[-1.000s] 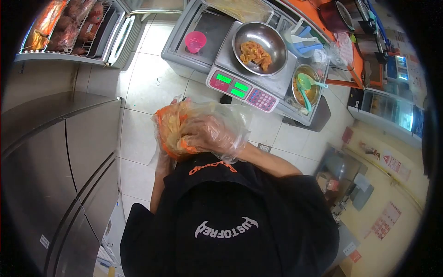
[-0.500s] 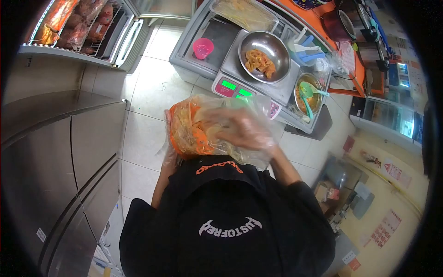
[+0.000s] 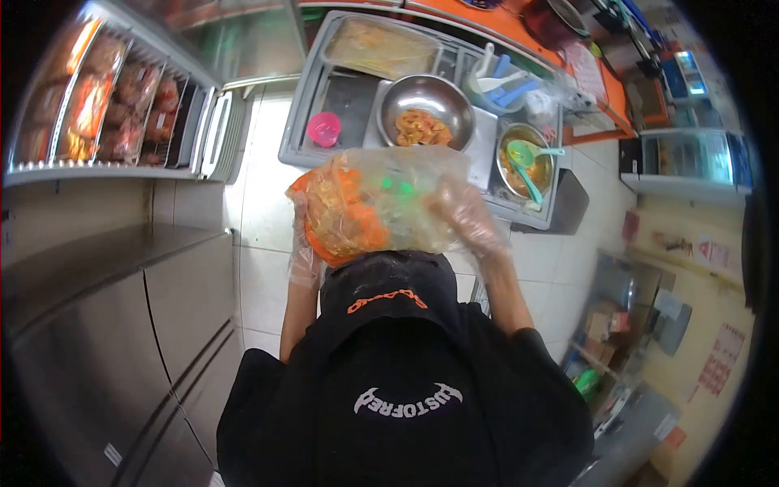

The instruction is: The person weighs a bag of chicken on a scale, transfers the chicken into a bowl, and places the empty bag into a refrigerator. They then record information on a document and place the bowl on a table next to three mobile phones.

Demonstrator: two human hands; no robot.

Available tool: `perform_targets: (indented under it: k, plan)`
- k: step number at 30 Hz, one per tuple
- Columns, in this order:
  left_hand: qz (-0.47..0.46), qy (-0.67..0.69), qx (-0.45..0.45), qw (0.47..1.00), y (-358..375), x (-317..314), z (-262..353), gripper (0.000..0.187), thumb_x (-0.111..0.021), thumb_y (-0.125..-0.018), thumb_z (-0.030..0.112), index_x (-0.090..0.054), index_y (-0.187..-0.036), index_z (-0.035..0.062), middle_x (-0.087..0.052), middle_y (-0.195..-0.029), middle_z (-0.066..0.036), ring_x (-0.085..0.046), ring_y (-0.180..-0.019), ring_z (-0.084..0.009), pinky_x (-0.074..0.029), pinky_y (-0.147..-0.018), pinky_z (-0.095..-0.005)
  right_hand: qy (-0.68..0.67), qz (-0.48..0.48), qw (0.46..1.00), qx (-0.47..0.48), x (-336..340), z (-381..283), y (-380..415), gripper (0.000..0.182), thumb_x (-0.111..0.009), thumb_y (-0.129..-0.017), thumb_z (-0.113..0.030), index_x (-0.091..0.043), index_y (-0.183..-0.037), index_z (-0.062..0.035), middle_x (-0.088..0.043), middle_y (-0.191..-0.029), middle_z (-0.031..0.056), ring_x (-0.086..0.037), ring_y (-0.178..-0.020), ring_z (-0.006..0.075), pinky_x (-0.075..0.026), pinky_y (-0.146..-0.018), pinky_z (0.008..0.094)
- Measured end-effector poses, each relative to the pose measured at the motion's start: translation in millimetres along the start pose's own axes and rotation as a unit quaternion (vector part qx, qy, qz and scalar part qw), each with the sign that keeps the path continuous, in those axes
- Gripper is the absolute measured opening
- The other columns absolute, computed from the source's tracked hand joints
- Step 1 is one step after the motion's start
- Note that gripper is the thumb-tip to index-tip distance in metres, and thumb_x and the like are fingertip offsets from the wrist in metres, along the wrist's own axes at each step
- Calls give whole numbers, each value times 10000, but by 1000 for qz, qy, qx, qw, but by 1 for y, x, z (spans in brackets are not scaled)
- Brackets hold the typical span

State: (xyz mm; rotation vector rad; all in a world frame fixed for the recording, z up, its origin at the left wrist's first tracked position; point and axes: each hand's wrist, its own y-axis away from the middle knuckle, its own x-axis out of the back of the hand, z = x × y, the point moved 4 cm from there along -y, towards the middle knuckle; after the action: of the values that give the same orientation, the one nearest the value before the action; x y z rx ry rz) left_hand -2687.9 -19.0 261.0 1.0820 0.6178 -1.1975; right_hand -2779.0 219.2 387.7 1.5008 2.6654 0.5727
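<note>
A large clear plastic bag (image 3: 357, 215) of orange marinated food, possibly meat, is held close to my chest. My left hand (image 3: 303, 247), in a thin clear glove, supports its filled left end; the fingers are mostly hidden behind the bag. At the loose, see-through right end, my gloved right hand (image 3: 471, 215) grips the plastic, slightly blurred. Just beyond the bag, a steel bowl (image 3: 391, 101) holds orange pieces (image 3: 422, 128) and rests on a scale (image 3: 484, 130). Green digits of the scale's display glow through the plastic.
On the counter are a pink cup (image 3: 324, 129), a lidded tray (image 3: 381, 47), a tub of scoops (image 3: 495, 85) and a steel pot (image 3: 507, 166) with green ladles (image 3: 526, 154). At left stand an open freezer (image 3: 122, 169) of bagged food and a steel cabinet (image 3: 191, 284).
My right hand has moved right, from over the bag's filled part to its loose end. The bag is now stretched out sideways. The view has shifted, showing more of the freezer.
</note>
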Motion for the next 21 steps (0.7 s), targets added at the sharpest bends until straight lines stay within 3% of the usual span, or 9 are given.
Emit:
perform_targets:
  k: [2,4,6,8,10,13,16,18,21]
  plan:
    - [5,-41,25,999,-5,-4,-10,772,-564,-873,564,-340,-1436,86,-437,-1403,-139,-467,-1255,-299,-429,-1030,-463,-101,22,992,-73,14,-17,2,386,-683,-854,-138,-568,-1188,17,-616,-953,16,-562,-807,63,-492,-696,224]
    - [-26,-19,83,996,-21,29,-44,739,-596,-882,475,-317,-1451,95,-424,-1420,-139,-461,-1266,-308,-415,-1044,-474,-75,2,996,52,14,-36,2,292,-690,-841,-116,-605,-1091,11,-606,-845,-38,-544,-730,41,-479,-626,224]
    - [-57,-19,133,989,-34,29,-74,731,-574,-898,473,-297,-1457,90,-407,-1433,-141,-440,-1287,-307,-393,-1059,-496,48,58,988,137,18,-33,0,226,-704,-801,-74,-605,-991,0,-640,-810,17,-596,-676,114,-494,-588,285]
    - [83,-51,194,976,-38,27,-98,735,-534,-914,510,-290,-1462,86,-392,-1442,-161,-421,-1306,-319,-346,-1087,-512,352,-5,919,177,-9,-69,-2,149,-641,-814,-74,-571,-936,-27,-650,-799,126,-643,-692,258,-510,-603,361]
    - [93,-36,195,976,-36,24,-105,733,-530,-916,512,-293,-1462,85,-391,-1444,-161,-417,-1309,-319,-341,-1090,-509,389,-113,911,73,-54,-66,-4,141,-560,-835,-105,-533,-954,-34,-629,-847,202,-640,-765,360,-514,-634,420]
    - [81,-17,169,982,-38,17,-94,730,-525,-918,514,-296,-1461,84,-389,-1446,-161,-411,-1314,-320,-334,-1095,-505,429,-162,869,185,-109,-1,-13,146,-468,-896,-139,-502,-969,-18,-630,-821,170,-649,-775,357,-511,-651,441]
    - [68,-4,115,991,-40,11,-62,727,-520,-920,517,-300,-1460,83,-387,-1448,-161,-406,-1318,-320,-327,-1099,-501,406,-176,869,223,-125,14,-31,215,-531,-886,-162,-519,-1022,4,-637,-848,177,-651,-817,351,-511,-733,457]
    - [62,-2,70,996,-39,8,-34,725,-516,-921,518,-302,-1459,83,-386,-1450,-162,-402,-1321,-321,-322,-1102,-499,298,-304,863,273,-112,-28,-26,343,-628,-857,-240,-535,-1080,5,-648,-870,171,-659,-856,312,-508,-781,422]
    - [58,-5,4,998,-35,3,14,722,-511,-923,521,-305,-1458,82,-383,-1452,-162,-396,-1326,-321,-315,-1107,-495,32,-303,939,159,-73,-103,-49,534,-695,-834,-347,-527,-1216,-15,-658,-913,133,-644,-915,254,-484,-862,376]
